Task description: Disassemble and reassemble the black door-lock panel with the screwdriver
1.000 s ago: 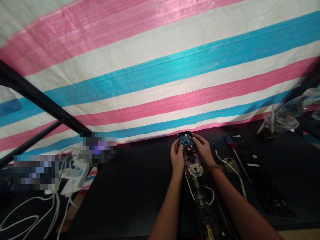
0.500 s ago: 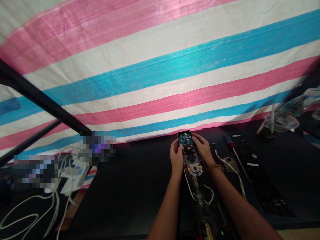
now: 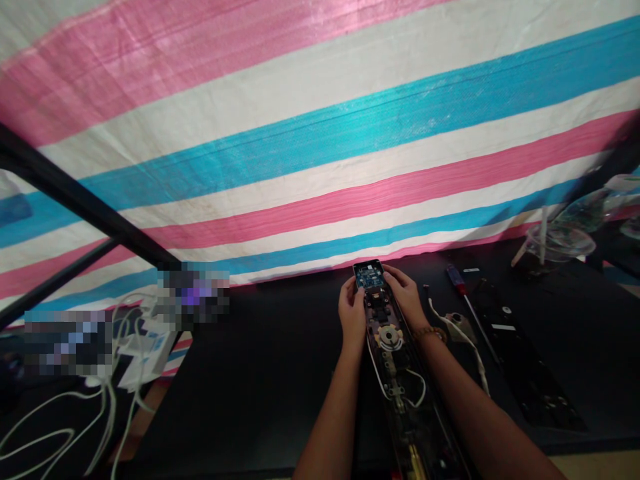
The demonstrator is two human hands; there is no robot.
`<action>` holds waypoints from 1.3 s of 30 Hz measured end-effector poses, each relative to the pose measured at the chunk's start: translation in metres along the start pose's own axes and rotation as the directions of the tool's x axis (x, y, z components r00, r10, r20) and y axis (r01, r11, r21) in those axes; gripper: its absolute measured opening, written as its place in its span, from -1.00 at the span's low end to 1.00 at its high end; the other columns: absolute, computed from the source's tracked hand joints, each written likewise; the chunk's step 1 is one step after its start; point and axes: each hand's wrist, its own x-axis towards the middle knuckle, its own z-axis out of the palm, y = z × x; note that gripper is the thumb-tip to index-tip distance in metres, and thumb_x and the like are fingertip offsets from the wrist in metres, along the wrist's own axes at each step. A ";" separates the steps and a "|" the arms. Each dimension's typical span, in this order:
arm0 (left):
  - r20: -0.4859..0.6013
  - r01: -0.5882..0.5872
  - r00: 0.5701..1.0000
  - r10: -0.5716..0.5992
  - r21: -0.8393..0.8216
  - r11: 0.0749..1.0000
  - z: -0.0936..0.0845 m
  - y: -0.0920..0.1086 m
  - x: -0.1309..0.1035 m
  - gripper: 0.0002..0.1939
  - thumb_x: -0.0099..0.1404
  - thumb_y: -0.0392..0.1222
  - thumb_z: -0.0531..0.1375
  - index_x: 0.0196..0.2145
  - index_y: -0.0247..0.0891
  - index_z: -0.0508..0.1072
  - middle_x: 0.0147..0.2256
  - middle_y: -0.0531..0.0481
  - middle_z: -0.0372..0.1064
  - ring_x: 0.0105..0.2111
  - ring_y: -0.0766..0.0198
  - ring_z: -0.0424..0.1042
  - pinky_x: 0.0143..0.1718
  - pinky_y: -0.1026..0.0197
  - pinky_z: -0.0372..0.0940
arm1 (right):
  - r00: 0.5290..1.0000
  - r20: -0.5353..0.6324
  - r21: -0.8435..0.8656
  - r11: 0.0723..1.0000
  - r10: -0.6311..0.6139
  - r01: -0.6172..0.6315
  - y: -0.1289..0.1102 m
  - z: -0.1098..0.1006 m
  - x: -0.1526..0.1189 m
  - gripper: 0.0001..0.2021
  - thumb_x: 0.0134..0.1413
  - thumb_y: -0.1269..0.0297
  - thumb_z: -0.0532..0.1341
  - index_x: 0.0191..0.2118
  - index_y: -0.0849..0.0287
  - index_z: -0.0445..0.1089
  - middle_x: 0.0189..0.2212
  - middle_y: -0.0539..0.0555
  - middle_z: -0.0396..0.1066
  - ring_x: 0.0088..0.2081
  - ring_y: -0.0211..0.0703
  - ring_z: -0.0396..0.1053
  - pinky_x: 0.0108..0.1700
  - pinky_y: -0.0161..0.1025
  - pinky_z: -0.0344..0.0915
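Note:
A long, dark electronic device housing [image 3: 383, 313] lies open on the black table, stretching from the far edge toward me. At its far end is a blue circuit board [image 3: 371, 277]; a round metal part [image 3: 389, 337], a loose white wire [image 3: 424, 385] and a brass-coloured part [image 3: 416, 460] sit nearer. My left hand [image 3: 352, 308] grips the left edge by the board, its thumb on the rim. On the opposite edge, my right hand [image 3: 403, 293] holds the same end, fingers curled around it. The fingers' undersides are hidden.
Right of the housing lie a part with a white cable [image 3: 461, 327], a screwdriver [image 3: 456, 279] and a long black panel [image 3: 530, 373]. Clear plastic cups [image 3: 565, 241] stand at the back right. White cables [image 3: 105, 400] tangle at left, below a black metal bar [image 3: 75, 193].
The whole view has shifted very slightly. Both hands keep their places on the housing.

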 end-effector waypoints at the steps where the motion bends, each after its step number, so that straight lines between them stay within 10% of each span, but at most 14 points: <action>1: 0.002 -0.007 1.000 0.007 0.005 1.000 0.000 0.000 0.000 -0.69 0.21 -0.23 0.23 -0.06 -0.26 0.47 0.00 -0.18 0.50 0.05 0.07 0.47 0.17 0.01 0.28 | 1.000 -0.001 -0.002 1.000 -0.004 0.004 0.000 0.000 0.000 -0.54 -0.06 -0.03 0.37 -0.10 0.19 0.58 -0.16 0.17 0.60 -0.18 0.02 0.52 -0.09 -0.07 0.42; 39: 0.036 -0.160 0.987 0.159 0.007 0.987 0.003 0.012 -0.014 -0.65 0.26 -0.22 0.22 0.01 -0.26 0.43 0.07 -0.19 0.45 0.12 0.09 0.43 0.22 0.02 0.25 | 0.999 -0.028 0.066 0.997 -0.045 0.047 -0.007 0.001 -0.005 -0.54 0.00 0.01 0.35 -0.03 0.17 0.57 -0.01 0.19 0.56 0.03 0.10 0.48 0.13 0.04 0.36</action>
